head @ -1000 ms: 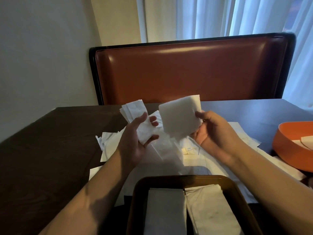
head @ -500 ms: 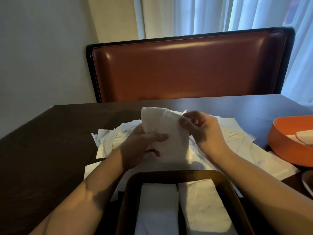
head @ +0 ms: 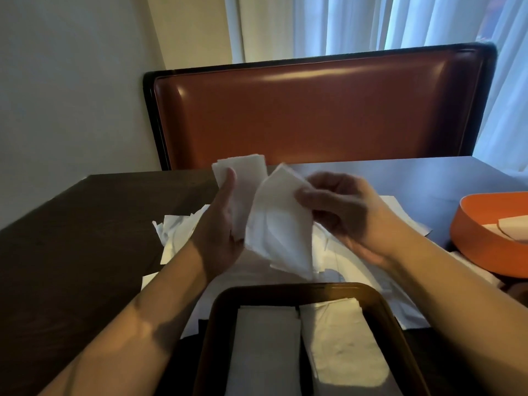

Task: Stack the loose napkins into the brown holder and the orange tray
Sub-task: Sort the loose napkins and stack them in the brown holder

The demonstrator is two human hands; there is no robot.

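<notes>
My left hand (head: pixel 221 232) holds a folded white napkin (head: pixel 245 181) upright, thumb against its face. My right hand (head: pixel 340 212) pinches a second white napkin (head: pixel 280 224) by its upper right edge; it hangs tilted against the first one. Both are held above a heap of loose napkins (head: pixel 183 235) on the dark table. Close in front of me sits the brown holder (head: pixel 217 315) with two side-by-side stacks of napkins inside. The orange tray (head: pixel 471 241) stands at the right edge with napkins in it.
A brown leather bench back (head: pixel 314 110) rises behind the dark table (head: pixel 71 238). White curtains (head: pixel 371 21) hang behind it and a plain wall is at the left. More loose napkins spread to the right toward the tray.
The two napkins, pressed together half a second ago, have come apart: my right hand has swung its napkin down and right, my left has raised its own.
</notes>
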